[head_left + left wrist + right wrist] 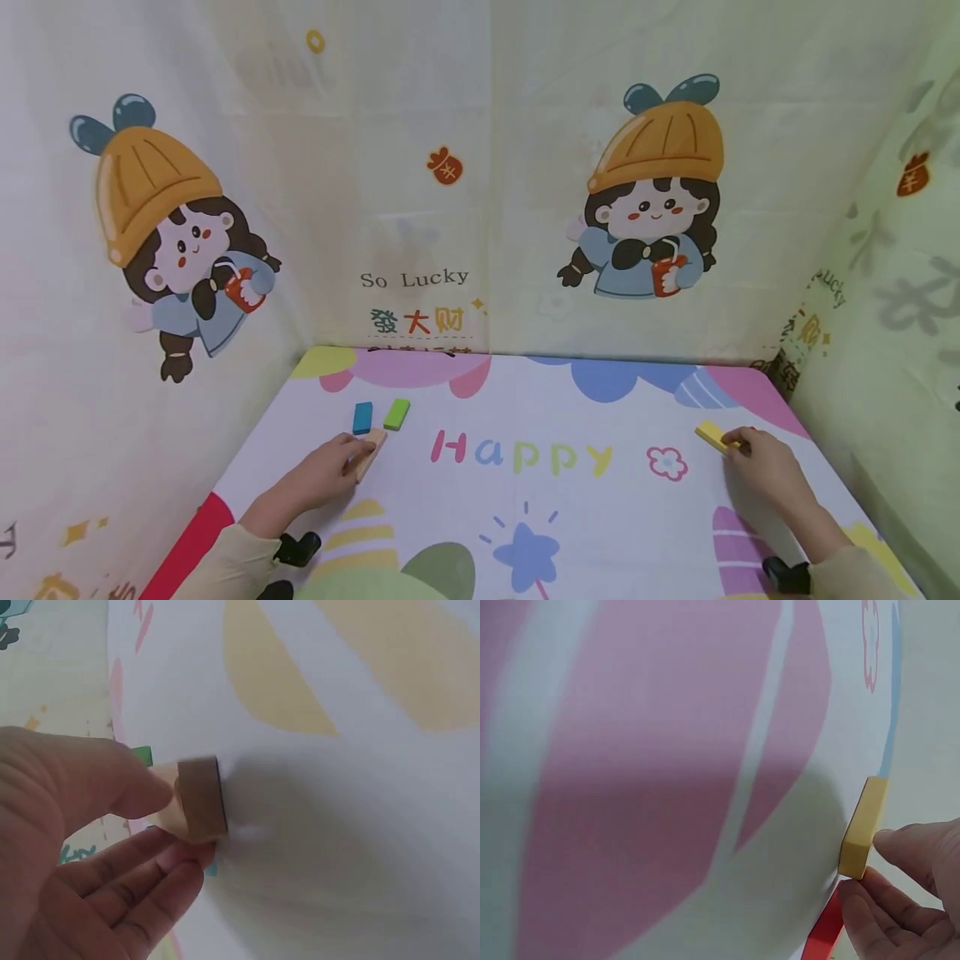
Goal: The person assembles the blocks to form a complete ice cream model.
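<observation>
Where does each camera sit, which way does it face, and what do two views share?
Head: on the head, facing forward and down at the white printed tabletop and cartoon-printed backdrop; left hand, right hand and cream sleeves show.
Left wrist: on that wrist, facing the pale rectangular wooden block; only the left hand shows.
Right wrist: on that wrist, facing the yellow rectangular block; only the right hand shows.
Shared: head and right wrist both show the yellow block.

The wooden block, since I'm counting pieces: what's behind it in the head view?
A blue block and a green block. Anything covered by the wooden block or left hand is hidden.
</observation>
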